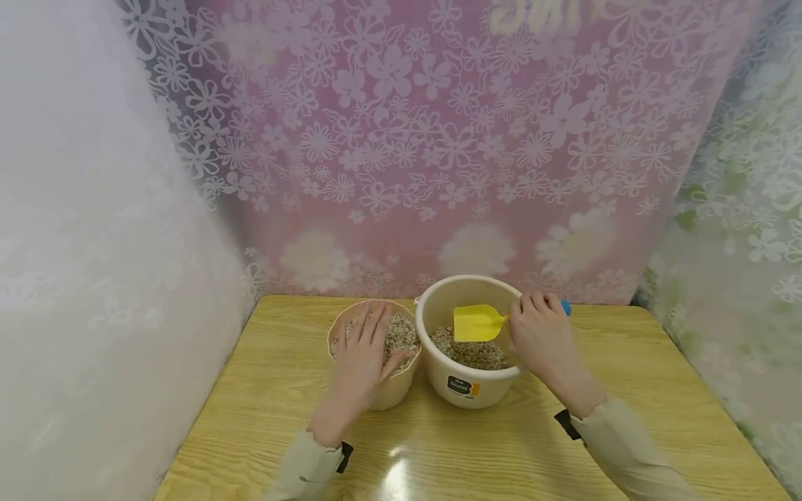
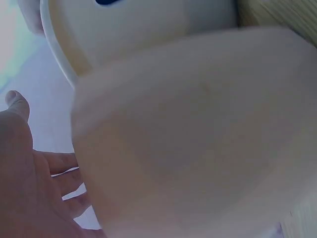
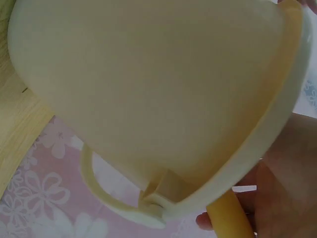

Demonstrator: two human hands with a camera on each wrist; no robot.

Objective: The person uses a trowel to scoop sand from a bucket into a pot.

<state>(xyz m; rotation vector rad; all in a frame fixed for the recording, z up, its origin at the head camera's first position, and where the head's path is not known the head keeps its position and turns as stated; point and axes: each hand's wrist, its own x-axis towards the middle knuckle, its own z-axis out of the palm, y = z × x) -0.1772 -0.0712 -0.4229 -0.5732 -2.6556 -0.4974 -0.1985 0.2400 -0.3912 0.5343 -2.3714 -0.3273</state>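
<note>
My left hand [image 1: 360,358] is held over a small cream pot [image 1: 393,395] of pale, gravel-like grains [image 1: 401,334]. Its fingers are straight and spread; whether they touch the grains I cannot tell. In the left wrist view, the same hand [image 2: 34,183] shows beyond the pot's side. My right hand [image 1: 540,337] grips the handle of a yellow toy shovel [image 1: 477,324] above the right side of a larger cream bucket [image 1: 468,280]. The shovel's blade looks free of grains. More brownish grains [image 1: 473,355] lie in the bucket's bottom. The yellow handle [image 3: 229,215] shows below the rim in the right wrist view.
Both containers stand side by side toward the back of a wooden table [image 1: 476,452]. A carrying handle [image 3: 96,186] hangs from the bucket's rim. Behind rises a pink flowered curtain [image 1: 401,174], with pale curtains at both sides.
</note>
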